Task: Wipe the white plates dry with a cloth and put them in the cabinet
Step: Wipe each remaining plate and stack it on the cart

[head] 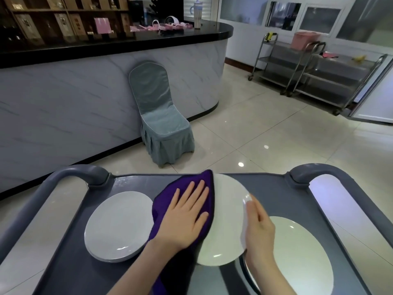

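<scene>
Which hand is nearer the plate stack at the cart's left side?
Left. The left hand presses the purple cloth just right of the stack; the right hand grips the rim of the held plate, farther right.

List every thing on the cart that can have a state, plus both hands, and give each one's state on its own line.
Held plate: tilted up, gripped at its right rim.
Purple cloth: spread on the held plate, pressed flat.
Left hand: fingers straight, pressing the purple cloth.
Right hand: gripping the held plate's rim.
Plate stack: lying flat on the cart.
Right plate: lying flat on the cart.
</scene>
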### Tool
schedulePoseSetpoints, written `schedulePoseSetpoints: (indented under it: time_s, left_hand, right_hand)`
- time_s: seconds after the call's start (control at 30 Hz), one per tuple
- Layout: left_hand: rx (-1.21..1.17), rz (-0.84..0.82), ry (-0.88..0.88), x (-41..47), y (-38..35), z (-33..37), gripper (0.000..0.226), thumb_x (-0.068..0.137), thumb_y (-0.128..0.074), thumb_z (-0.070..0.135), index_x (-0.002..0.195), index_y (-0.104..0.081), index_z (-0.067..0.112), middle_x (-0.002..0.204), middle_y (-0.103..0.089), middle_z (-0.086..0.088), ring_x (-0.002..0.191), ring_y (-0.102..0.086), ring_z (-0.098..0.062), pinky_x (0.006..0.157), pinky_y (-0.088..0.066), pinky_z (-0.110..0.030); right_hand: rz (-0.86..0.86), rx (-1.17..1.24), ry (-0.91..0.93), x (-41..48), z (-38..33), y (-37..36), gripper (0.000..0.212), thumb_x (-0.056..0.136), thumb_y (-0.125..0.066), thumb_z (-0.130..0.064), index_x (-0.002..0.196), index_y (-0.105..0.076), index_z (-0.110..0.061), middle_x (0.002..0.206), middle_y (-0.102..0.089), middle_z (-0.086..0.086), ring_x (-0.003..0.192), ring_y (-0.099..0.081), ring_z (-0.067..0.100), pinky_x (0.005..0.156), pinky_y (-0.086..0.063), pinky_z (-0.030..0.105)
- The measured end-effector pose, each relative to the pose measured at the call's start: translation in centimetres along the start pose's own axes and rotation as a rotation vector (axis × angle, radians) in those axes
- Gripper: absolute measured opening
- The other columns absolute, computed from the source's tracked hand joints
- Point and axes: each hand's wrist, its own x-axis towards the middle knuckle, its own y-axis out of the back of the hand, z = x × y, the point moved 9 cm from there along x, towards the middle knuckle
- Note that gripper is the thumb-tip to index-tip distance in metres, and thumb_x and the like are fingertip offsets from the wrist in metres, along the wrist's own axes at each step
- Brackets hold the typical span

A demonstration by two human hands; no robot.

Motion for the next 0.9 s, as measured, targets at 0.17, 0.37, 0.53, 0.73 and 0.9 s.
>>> schedulePoseSetpoints:
  time_s: [0.17,0.37,0.53,0.73,0.9]
  left_hand:
    - [-0.066,0.009,-0.119,-3.3,-1.0,3.0,0.06,0.098,-0.031,0.038,0.156,-0.021,0.028,0.164,-0.009,0.014,0.153,-0.002,-0.013,0.122,-0.009,-0.05]
    - [-0.085,0.069,-0.166,-0.8,-0.5,5.5,0.062,0.102,-0.019,0.048,0.155,0.009,0.034,0.161,0.022,0.021,0.148,0.023,-0.008,0.119,0.02,-0.041]
    - [-0.142,0.141,-0.028,2.2,3.9,1.2,0.055,0.092,-0.032,0.063,0.139,-0.042,0.037,0.142,-0.043,0.02,0.137,-0.031,-0.007,0.117,-0.02,-0.035]
    - [-0.565,0.116,0.015,2.3,6.6,0.0,0.021,0.079,-0.064,0.059,0.083,-0.059,0.039,0.076,-0.066,0.017,0.077,-0.061,-0.003,0.071,-0.049,-0.025]
    - [-0.997,0.234,0.261,0.0,5.0,-2.8,0.011,0.092,-0.067,0.027,0.081,-0.068,0.029,0.08,-0.072,0.006,0.076,-0.067,-0.008,0.067,-0.052,-0.021]
  right_hand:
    - [0.068,0.047,-0.017,1.2,-0.3,1.3,0.033,0.103,-0.05,-0.022,0.091,-0.075,-0.039,0.095,-0.075,-0.023,0.086,-0.069,-0.007,0.076,-0.051,0.018]
    - [-0.14,-0.022,-0.074,-1.7,2.2,-1.6,0.027,0.104,-0.05,-0.019,0.106,-0.077,-0.022,0.104,-0.077,-0.004,0.103,-0.07,0.011,0.093,-0.052,0.033]
    - [-0.387,-0.199,0.08,-2.5,-0.7,-3.6,0.036,0.094,-0.059,0.002,0.109,-0.072,-0.028,0.099,-0.074,-0.025,0.094,-0.067,-0.009,0.074,-0.047,0.005]
    - [-0.651,-0.493,0.362,-1.8,-5.3,-5.0,0.035,0.098,-0.06,-0.01,0.116,-0.067,-0.039,0.113,-0.068,-0.032,0.11,-0.062,-0.007,0.088,-0.043,0.007]
    - [-0.585,-0.476,0.402,-0.2,-7.8,-3.6,0.04,0.096,-0.064,-0.013,0.104,-0.071,-0.051,0.111,-0.07,-0.03,0.106,-0.063,-0.009,0.083,-0.042,0.003]
